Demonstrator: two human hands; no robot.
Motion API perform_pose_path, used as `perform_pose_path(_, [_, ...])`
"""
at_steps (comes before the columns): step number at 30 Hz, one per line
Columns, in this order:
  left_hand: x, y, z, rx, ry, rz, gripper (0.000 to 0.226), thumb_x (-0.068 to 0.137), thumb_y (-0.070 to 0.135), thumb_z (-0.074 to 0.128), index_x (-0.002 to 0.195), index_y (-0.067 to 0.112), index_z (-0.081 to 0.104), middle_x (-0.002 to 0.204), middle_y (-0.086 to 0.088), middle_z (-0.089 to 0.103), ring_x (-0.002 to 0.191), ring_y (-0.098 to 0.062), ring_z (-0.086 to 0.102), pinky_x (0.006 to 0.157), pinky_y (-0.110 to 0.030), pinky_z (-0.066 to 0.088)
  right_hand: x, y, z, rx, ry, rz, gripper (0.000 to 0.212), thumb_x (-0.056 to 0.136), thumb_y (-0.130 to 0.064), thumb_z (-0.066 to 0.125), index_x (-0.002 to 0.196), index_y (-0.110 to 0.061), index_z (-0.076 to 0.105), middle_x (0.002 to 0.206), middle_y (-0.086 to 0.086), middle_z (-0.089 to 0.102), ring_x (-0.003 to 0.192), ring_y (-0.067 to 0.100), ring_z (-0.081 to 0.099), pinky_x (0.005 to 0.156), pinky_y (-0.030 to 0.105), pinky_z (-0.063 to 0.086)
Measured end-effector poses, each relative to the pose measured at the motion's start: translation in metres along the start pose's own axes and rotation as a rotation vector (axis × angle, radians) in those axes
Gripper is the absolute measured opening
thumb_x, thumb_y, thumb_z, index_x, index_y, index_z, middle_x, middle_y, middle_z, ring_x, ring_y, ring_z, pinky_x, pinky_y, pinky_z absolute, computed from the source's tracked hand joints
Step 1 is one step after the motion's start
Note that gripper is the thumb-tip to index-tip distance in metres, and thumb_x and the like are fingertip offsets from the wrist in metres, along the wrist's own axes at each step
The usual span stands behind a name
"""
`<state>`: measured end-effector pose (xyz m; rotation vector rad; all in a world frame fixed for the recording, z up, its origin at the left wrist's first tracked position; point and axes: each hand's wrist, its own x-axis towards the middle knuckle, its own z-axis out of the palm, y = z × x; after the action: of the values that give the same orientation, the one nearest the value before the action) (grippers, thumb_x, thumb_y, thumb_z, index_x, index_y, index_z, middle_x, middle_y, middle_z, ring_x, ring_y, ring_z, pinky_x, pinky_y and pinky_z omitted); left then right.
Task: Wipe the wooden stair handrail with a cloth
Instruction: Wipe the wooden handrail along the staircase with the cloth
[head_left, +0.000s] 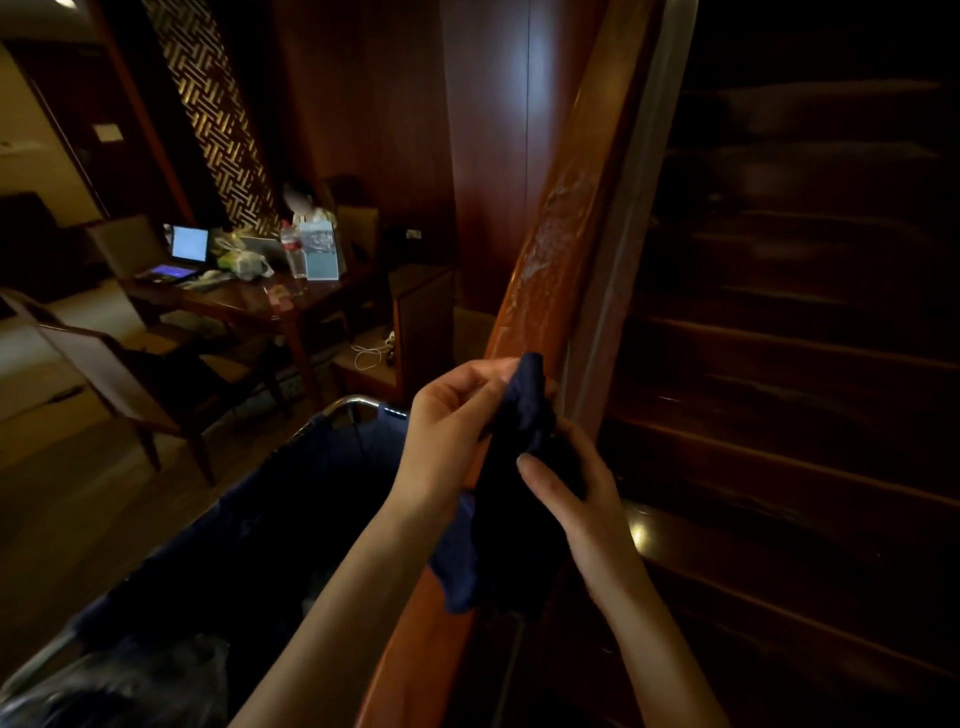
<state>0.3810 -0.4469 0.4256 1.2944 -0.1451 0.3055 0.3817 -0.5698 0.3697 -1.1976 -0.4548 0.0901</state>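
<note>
Both-handed: left hand (449, 421) pinches dark cloth (511, 478) top; right hand (576, 499) grips it, over handrail (556, 249).

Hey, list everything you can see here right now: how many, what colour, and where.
handrail: one, reddish-brown wood with whitish smears, sloping up the centre
cloth: one, dark blue, in front of the handrail's lower part
stairs: one flight, dark brown, right
cart: one, metal frame with dark blue bag, lower left
table: one, brown, left background
laptop: one, screen lit, on the table
bottle: one, clear, on the table
chair: one, brown frame, left of the cart
cable: one, white, on the floor beyond the cart
hands: two, bare; left hand pinches the cloth's top, right hand holds it lower down
</note>
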Motion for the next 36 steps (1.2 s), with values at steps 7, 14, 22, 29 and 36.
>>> perform_pose_path(7, [-0.020, -0.075, -0.010, 1.019, 0.144, 0.254, 0.030, 0.095, 0.014, 0.059, 0.121, 0.028, 0.066, 0.133, 0.013, 0.058, 0.125, 0.000, 0.050, 0.103, -0.021, 0.042, -0.018, 0.018, -0.048, 0.069, 0.341, -0.052, 0.043, 0.075, -0.015, 0.074, 0.100, -0.049, 0.072, 0.105, -0.020, 0.072, 0.098, -0.002, 0.067, 0.072, 0.010, 0.051])
perform_pose_path(14, [-0.062, -0.123, -0.033, 1.380, 0.128, 0.218, 0.058, 0.101, 0.036, 0.031, 0.153, 0.010, 0.024, 0.162, -0.003, 0.015, 0.150, -0.015, 0.008, 0.122, -0.040, 0.015, -0.011, 0.060, -0.041, -0.758, 0.318, -0.502, 0.051, 0.082, -0.022, 0.059, 0.133, -0.021, 0.058, 0.117, 0.000, 0.047, 0.105, 0.014, 0.052, 0.089, 0.028, 0.047])
perform_pose_path(22, [-0.069, -0.131, -0.035, 1.367, 0.181, 0.242, 0.052, 0.099, 0.021, 0.032, 0.145, -0.002, 0.038, 0.154, -0.016, 0.032, 0.146, -0.031, 0.025, 0.116, -0.050, 0.026, 0.051, 0.060, -0.002, -1.158, -0.285, -0.545, 0.039, 0.086, -0.025, 0.053, 0.120, -0.012, 0.069, 0.128, -0.002, 0.065, 0.128, 0.012, 0.053, 0.120, 0.039, 0.021])
perform_pose_path(29, [-0.070, -0.130, -0.038, 1.319, 0.216, 0.224, 0.054, 0.101, 0.031, 0.031, 0.151, 0.012, 0.029, 0.160, -0.002, 0.022, 0.150, -0.012, 0.012, 0.121, -0.036, 0.014, 0.088, 0.049, -0.010, -1.320, 0.052, -0.617, 0.020, 0.093, -0.028, 0.059, 0.106, -0.024, 0.074, 0.123, -0.012, 0.067, 0.127, 0.017, 0.053, 0.117, 0.044, 0.012])
perform_pose_path(36, [-0.073, -0.130, -0.039, 1.040, 0.397, 0.282, 0.061, 0.096, 0.014, 0.030, 0.155, 0.008, 0.015, 0.164, 0.001, 0.008, 0.151, -0.019, 0.008, 0.122, -0.032, 0.006, 0.051, 0.069, -0.006, -1.253, -0.049, -0.713, 0.023, 0.091, -0.023, 0.055, 0.103, -0.023, 0.075, 0.115, -0.014, 0.070, 0.128, 0.009, 0.051, 0.116, 0.041, 0.015])
